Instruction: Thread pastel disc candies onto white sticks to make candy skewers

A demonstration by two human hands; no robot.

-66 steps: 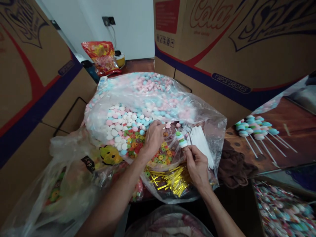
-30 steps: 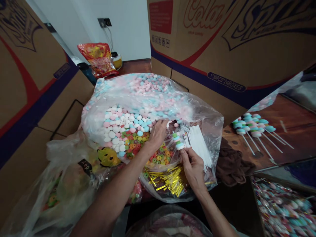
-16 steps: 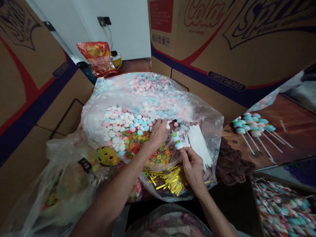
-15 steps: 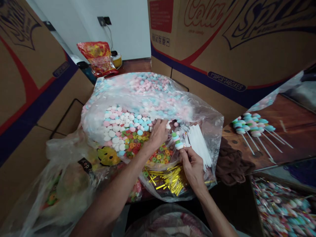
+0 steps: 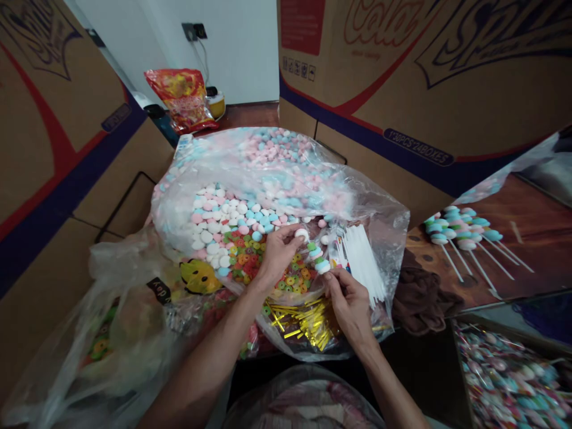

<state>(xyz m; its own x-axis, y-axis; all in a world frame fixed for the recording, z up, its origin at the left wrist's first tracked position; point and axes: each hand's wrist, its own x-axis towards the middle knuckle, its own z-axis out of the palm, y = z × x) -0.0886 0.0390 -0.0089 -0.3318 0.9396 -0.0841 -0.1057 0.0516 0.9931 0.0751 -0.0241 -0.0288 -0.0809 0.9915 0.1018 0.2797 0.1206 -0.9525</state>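
Observation:
My left hand [image 5: 276, 253] pinches a white round candy [image 5: 301, 234] between thumb and fingers, right at the tip of a short candy skewer [image 5: 317, 257]. My right hand [image 5: 348, 301] is closed on the skewer's stick, which carries green, white and blue pieces. Both hands hover over an open clear plastic bag [image 5: 384, 220] with pink, blue and white candies [image 5: 223, 211], coloured ring candies [image 5: 243, 256], white sticks [image 5: 360, 262] and gold twist ties [image 5: 308, 325].
Large printed cardboard boxes [image 5: 424, 83] stand behind and at the left [image 5: 49, 137]. Finished candy skewers [image 5: 460, 229] lie on a wooden surface at the right, beside a brown cloth [image 5: 422, 304]. A red snack bag [image 5: 183, 98] sits at the back. More bagged sweets lie at bottom right [image 5: 509, 381].
My left hand has lifted out of the candy pile with a white piece and come to the skewer's tip. The right hand has kept its hold on the skewer.

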